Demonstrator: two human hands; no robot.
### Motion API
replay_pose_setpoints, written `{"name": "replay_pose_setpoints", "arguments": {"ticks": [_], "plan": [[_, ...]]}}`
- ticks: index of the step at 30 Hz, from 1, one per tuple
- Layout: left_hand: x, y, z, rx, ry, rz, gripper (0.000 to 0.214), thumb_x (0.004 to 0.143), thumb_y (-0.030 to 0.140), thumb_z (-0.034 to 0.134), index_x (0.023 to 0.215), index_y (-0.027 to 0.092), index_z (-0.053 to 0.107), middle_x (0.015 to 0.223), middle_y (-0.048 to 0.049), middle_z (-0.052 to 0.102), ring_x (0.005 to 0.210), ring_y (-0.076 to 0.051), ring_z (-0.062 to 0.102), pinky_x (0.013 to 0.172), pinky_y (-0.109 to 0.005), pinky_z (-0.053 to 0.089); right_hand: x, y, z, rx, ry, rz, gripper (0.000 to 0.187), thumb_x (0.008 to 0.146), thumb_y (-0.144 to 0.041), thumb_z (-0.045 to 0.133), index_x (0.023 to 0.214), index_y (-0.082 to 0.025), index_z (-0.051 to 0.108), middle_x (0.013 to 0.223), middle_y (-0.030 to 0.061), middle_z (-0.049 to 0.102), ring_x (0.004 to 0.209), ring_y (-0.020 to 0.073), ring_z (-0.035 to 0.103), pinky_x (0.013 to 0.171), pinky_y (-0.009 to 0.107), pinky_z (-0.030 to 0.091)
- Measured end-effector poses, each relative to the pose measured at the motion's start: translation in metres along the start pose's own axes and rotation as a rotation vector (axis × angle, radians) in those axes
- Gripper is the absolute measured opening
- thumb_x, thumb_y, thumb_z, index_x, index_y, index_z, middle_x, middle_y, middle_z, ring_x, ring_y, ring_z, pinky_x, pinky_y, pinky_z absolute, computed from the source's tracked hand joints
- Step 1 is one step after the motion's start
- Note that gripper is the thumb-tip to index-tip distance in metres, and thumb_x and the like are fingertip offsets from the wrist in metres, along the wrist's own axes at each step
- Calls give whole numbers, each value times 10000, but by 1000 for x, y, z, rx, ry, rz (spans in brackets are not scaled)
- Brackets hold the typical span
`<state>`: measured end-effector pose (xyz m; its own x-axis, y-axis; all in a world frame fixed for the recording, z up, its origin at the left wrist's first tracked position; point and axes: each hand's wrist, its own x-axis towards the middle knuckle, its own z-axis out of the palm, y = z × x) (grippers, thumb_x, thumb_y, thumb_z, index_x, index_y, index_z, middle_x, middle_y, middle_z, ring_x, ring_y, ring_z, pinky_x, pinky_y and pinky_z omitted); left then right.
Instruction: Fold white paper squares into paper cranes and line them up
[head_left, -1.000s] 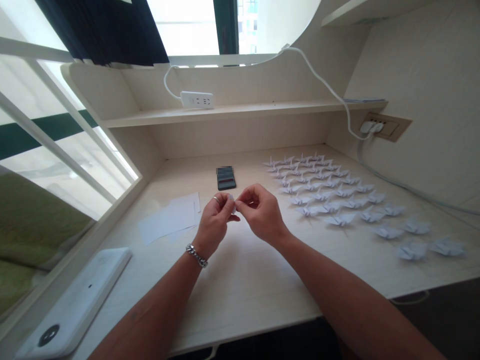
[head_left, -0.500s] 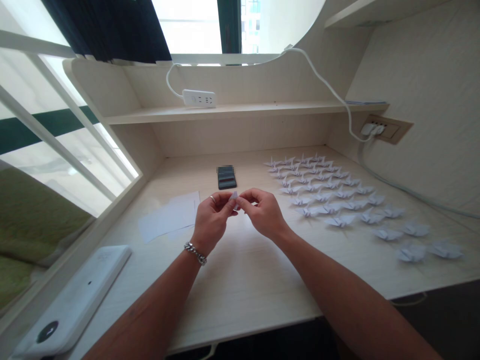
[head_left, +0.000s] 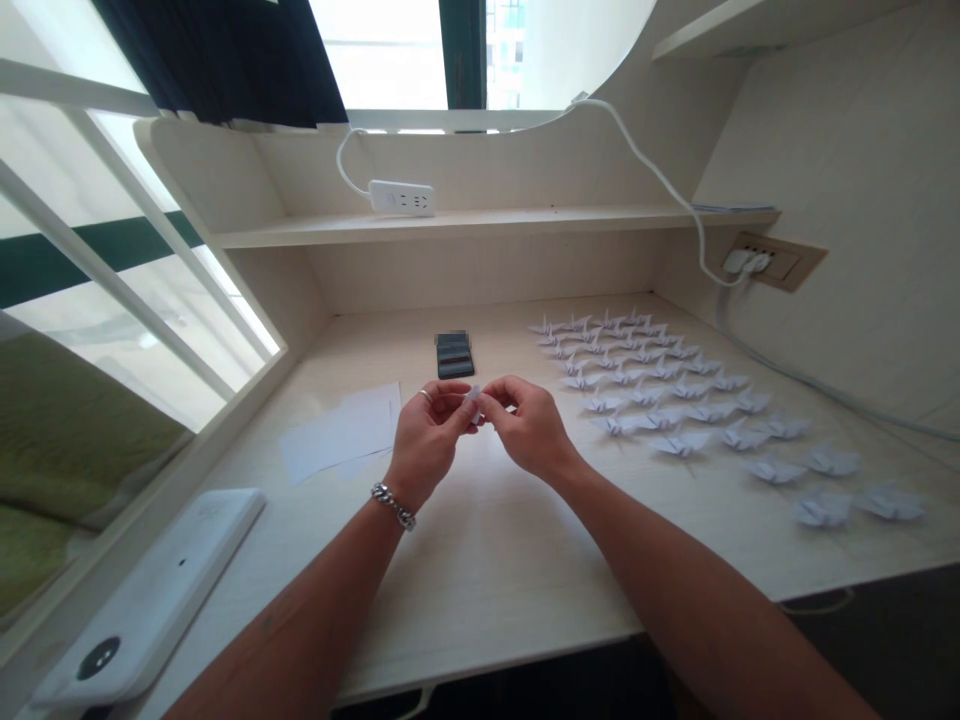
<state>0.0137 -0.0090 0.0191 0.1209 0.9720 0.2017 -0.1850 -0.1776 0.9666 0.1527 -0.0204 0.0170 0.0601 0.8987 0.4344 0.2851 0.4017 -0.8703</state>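
Note:
Between my two hands is a small folded piece of white paper, mostly covered by my fingers. My left hand, with a ring and a chain bracelet, pinches it from the left. My right hand pinches it from the right with thumb and forefinger. Both hands are above the middle of the desk. To their right stand several folded white paper cranes in rows. White paper sheets lie flat just left of my left hand.
A dark phone-like device lies beyond my hands. At the left edge rests a long white device with a round dark spot. A power strip sits on the shelf; a white cable runs to the wall socket.
The small paper has turned slightly between my fingertips, and less of it sticks up. Both hands stay almost in place; the cranes and sheets have not moved.

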Motion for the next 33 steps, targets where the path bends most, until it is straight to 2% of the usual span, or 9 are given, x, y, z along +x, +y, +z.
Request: {"name": "replay_pose_setpoints", "arguments": {"ticks": [4,16,22,29,33], "plan": [[1,0,0,7,11,-13,370,662,317,840,909,138,629,732,-16,691,628,-128,650,620,-267,535,1,2,0,-28,-36,11,155,863,-290,582,776,-189,660,715,19,706,675,160,665,629,267,502],[1,-2,-1,-2,5,-20,378,664,305,832,931,142,620,744,-22,709,635,-131,656,630,-273,533,1,0,-2,-142,-34,-16,165,870,-274,563,746,-196,640,711,14,698,667,156,638,622,264,461],[1,-1,-1,3,9,-28,373,658,292,829,922,145,610,695,-10,697,616,-135,652,620,-275,524,1,1,-3,-189,-59,20,208,889,-312,537,732,-201,617,703,10,685,664,156,625,617,268,448],[4,-5,-6,-3,38,-36,372,673,282,817,945,143,605,733,-17,704,638,-134,664,634,-269,522,7,11,-1,25,-67,154,277,924,-375,477,776,-185,613,702,22,681,623,143,646,574,247,471],[4,-4,-7,14,26,-45,366,670,279,814,932,136,601,706,-12,697,620,-129,653,620,-264,518,4,9,-1,-81,-107,80,251,906,-371,513,765,-188,612,700,17,674,634,141,621,582,247,458]]}}
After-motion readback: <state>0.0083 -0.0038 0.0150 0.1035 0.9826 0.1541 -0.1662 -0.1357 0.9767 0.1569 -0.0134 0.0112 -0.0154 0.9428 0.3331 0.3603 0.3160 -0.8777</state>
